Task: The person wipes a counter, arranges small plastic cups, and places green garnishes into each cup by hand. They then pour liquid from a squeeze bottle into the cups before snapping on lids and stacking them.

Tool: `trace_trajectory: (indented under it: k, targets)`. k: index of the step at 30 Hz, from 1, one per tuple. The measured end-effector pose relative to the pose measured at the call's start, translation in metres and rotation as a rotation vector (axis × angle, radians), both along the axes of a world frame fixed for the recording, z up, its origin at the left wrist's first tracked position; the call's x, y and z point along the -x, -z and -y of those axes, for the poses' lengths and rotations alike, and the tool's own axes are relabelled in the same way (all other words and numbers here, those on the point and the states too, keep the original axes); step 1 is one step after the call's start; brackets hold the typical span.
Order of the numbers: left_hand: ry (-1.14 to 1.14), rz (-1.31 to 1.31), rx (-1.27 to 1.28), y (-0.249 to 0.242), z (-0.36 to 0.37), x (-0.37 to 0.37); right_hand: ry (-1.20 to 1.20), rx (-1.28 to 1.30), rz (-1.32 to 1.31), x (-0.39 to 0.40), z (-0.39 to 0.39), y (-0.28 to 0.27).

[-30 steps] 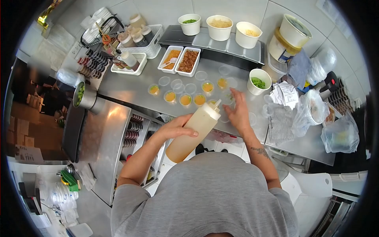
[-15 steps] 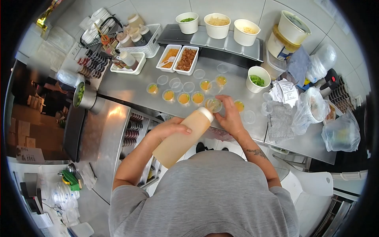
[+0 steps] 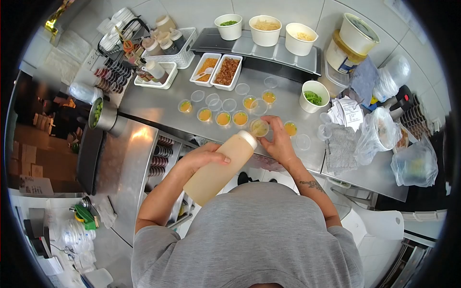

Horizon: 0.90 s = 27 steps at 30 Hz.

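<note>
My left hand [image 3: 205, 157] is wrapped round a large squeeze bottle [image 3: 218, 168] of pale yellowish liquid with a white cap. The bottle is tilted, and its cap end is close against a small clear sauce cup [image 3: 260, 127]. Between its fingers my right hand [image 3: 277, 139] holds this cup, which has some yellow in it. Just right of that hand stands a cup of orange-yellow sauce with green bits [image 3: 290, 128]. Several similar filled cups [image 3: 223, 118] stand on the steel counter to the left, with clear lids [image 3: 229, 105] lying among them.
Behind the cups are two white trays, one of brown fried bits [image 3: 226, 72], one of orange crumbs [image 3: 206, 68]. White tubs [image 3: 264, 31] line a raised shelf. A bowl of greens [image 3: 313, 97], receipts [image 3: 346, 113] and a grey cloth [image 3: 341, 148] lie right. Left is a pot [image 3: 103, 117].
The bottle's cap end has shifted slightly left and down, away from the cup's middle. More yellow shows inside the cup. My right hand keeps its hold in almost the same place.
</note>
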<state>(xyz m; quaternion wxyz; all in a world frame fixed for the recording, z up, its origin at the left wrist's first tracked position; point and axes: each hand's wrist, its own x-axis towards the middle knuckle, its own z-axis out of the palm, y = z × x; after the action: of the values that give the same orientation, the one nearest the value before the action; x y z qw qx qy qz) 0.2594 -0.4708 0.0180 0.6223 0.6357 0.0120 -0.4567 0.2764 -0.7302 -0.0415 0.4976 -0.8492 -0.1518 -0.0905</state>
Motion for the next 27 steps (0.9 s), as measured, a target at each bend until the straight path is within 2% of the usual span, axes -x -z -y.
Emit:
trace_trajectory:
  k: [27]
  targets:
    - [-0.062,0.09,-0.008,0.002,0.024,0.035,-0.102,-0.038,-0.03,0.002,0.023,0.001]
